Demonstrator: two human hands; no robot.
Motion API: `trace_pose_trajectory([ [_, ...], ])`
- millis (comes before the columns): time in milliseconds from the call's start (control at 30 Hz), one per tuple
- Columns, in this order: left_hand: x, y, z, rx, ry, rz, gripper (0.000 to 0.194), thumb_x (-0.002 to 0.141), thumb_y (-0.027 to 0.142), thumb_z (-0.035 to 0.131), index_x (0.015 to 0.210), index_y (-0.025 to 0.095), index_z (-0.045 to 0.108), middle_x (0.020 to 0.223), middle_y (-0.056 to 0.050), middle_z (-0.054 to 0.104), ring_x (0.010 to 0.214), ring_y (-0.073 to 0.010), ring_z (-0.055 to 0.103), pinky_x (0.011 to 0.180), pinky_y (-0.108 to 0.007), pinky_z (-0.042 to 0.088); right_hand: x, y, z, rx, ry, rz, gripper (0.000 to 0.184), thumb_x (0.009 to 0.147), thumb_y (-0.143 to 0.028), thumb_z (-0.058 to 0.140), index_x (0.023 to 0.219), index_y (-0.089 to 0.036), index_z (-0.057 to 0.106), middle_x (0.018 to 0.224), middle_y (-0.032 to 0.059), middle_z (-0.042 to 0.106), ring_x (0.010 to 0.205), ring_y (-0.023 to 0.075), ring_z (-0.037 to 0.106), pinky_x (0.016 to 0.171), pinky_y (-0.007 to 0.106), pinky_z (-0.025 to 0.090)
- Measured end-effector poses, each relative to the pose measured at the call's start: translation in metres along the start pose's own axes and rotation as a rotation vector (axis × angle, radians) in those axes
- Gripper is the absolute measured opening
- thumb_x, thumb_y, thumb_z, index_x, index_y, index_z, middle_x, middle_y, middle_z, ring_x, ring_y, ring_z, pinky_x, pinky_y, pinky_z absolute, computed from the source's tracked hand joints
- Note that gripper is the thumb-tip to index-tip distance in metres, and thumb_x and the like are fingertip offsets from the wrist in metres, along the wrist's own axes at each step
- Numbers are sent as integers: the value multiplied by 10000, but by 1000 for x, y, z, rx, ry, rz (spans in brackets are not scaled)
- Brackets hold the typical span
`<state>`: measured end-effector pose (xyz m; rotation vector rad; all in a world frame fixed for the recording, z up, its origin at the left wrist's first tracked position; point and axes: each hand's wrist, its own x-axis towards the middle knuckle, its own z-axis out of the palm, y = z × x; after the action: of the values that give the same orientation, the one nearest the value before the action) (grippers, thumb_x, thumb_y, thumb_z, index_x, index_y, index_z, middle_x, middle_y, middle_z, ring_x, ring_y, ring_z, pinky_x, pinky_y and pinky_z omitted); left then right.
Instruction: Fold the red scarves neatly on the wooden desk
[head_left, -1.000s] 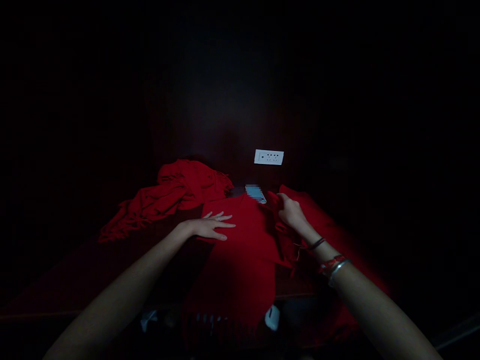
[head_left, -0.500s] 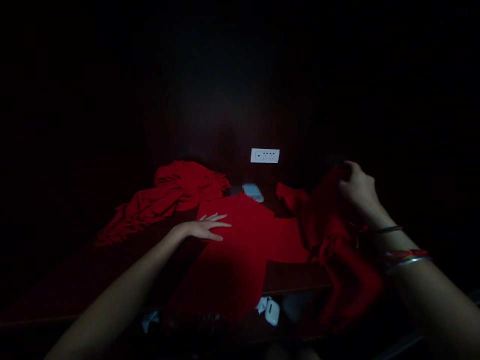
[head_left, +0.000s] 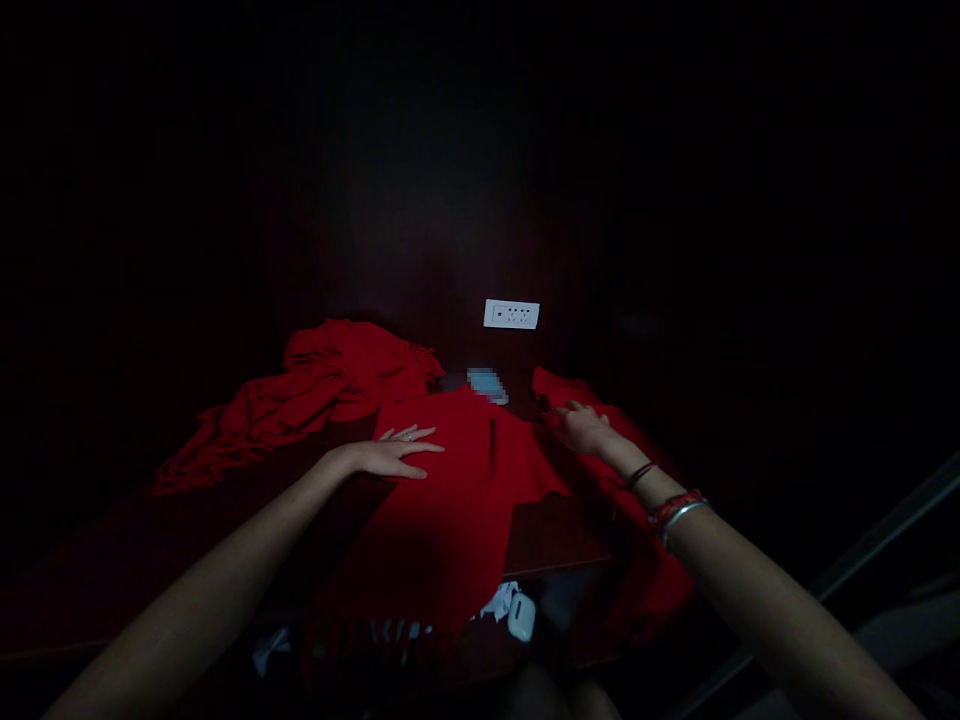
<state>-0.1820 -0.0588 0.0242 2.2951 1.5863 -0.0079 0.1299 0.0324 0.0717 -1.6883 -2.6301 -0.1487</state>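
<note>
A red fringed scarf [head_left: 442, 510] lies spread over the dark tabletop, its fringe hanging past the front edge. My left hand [head_left: 394, 457] rests flat on its left part, fingers spread, a ring on one finger. To the right, my right hand [head_left: 583, 428] is closed on the red cloth, fingertips pointing left; part of the grip is hidden in shadow. Cloth rises in a fold beside those fingers. More red fabric [head_left: 637, 590] trails under my right forearm and over the front edge. Where its folds join the spread part is hard to make out.
Another red fringed scarf [head_left: 345, 370] lies crumpled at the back left. A bluish, pixelated flat object [head_left: 487, 386] is near the wall, below a white socket plate [head_left: 511, 314]. Under the tabletop edge are a white earbud case [head_left: 521, 617] and crumpled white paper [head_left: 501, 600].
My right hand has come left and down from its raised place at the right, bringing red cloth towards the spread scarf. My left hand stays flat on the scarf. The view has shifted slightly right.
</note>
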Motion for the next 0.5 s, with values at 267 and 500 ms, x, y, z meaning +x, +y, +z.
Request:
trace_pose_trajectory([
  [267, 4, -5, 6, 24, 92, -5, 605, 726, 595, 330, 1256, 336, 193, 1364, -13, 71, 1224, -240, 16, 952, -453, 56, -21, -50, 17, 308, -232, -651, 729, 654, -467, 524, 1250, -119, 287, 1255, 135, 335, 1129, 224, 322, 918, 300, 277],
  [500, 13, -10, 11, 92, 323, 46, 538, 767, 500, 357, 1237, 244, 295, 1301, -64, 257, 1174, -213, 230, 946, -351, 193, -21, -47, 23, 242, -103, -739, 496, 743, -359, 457, 1195, -168, 386, 1101, 102, 493, 959, 184, 480, 822, 267, 357],
])
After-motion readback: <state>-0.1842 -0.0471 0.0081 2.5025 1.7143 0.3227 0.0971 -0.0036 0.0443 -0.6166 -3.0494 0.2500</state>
